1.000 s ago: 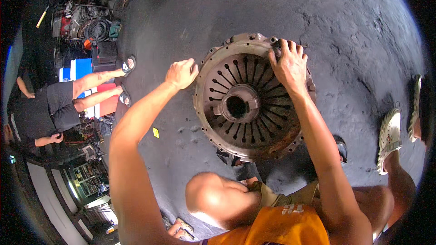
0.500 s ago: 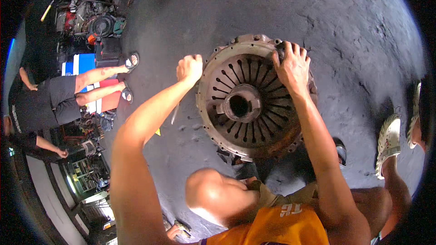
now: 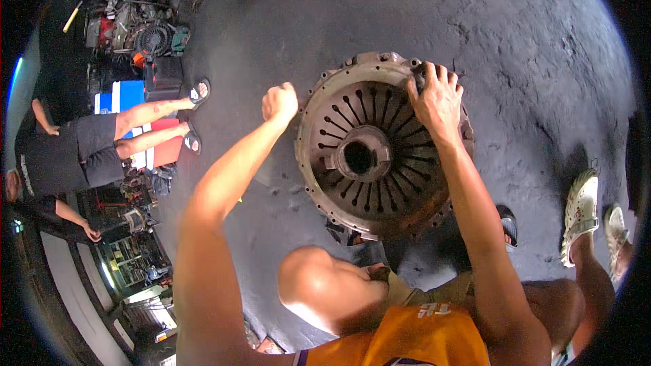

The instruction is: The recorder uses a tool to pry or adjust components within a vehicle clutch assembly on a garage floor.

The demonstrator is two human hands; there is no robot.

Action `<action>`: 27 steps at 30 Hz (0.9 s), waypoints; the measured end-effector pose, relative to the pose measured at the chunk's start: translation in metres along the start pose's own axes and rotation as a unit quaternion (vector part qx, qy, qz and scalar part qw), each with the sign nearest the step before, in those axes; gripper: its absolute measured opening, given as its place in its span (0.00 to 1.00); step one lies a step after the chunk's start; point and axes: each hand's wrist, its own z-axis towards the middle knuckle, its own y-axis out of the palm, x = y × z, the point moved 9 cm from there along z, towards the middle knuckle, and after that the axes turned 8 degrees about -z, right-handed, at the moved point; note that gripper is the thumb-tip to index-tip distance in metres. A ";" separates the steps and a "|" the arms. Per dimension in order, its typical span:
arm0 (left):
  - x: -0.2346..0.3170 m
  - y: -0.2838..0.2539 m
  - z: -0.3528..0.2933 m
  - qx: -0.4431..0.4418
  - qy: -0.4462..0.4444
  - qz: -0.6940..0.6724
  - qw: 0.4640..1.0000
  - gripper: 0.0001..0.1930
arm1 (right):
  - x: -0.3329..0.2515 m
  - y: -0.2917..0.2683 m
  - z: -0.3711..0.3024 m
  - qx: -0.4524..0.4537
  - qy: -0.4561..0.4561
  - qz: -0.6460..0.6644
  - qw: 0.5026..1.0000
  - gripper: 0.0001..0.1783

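A large round clutch pressure plate (image 3: pixel 316 190) is in front of my knees, rusty grey, with dark radial slots and a hub sleeve (image 3: pixel 363 154) around a dark hole at its centre. My right hand (image 3: pixel 437 103) grips its upper right rim, fingers bent over the edge. A dark lump shows beside the thumb; I cannot tell whether it belongs to the plate. My left hand (image 3: pixel 279 102) is raised as a fist just left of the rim, apart from it. What that fist holds, if anything, is hidden.
At left a person in dark clothes (image 3: pixel 68 152) stands near a blue and white box (image 3: pixel 127 96), a red box (image 3: pixel 167 142) and piled machine parts (image 3: pixel 154 39). Another person's pale clog (image 3: pixel 580 217) is on the dark floor (image 3: pixel 495 20) at right.
My left fist has shifted slightly left, away from the rim. A thin metal piece seen below it before no longer shows. At right, another person's second clog has moved nearer the lower edge.
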 end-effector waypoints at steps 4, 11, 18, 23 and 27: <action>-0.065 0.024 -0.035 0.052 -0.387 -0.330 0.859 0.19 | 0.000 0.001 0.002 0.011 -0.004 0.000 1.000 0.26; 0.041 -0.012 -0.029 -0.091 0.414 0.055 0.904 0.07 | 0.000 0.004 -0.002 0.016 -0.007 -0.004 1.000 0.26; 0.016 -0.003 0.004 -0.033 0.213 -0.021 0.976 0.12 | 0.000 0.005 0.000 -0.011 0.002 -0.010 1.000 0.26; -0.074 0.046 -0.035 0.020 -0.414 -0.438 0.798 0.24 | 0.000 0.007 -0.001 -0.012 0.006 -0.023 1.000 0.26; 0.017 -0.006 -0.012 -0.007 0.214 -0.020 0.977 0.11 | 0.000 0.005 -0.001 0.020 -0.014 -0.012 1.000 0.25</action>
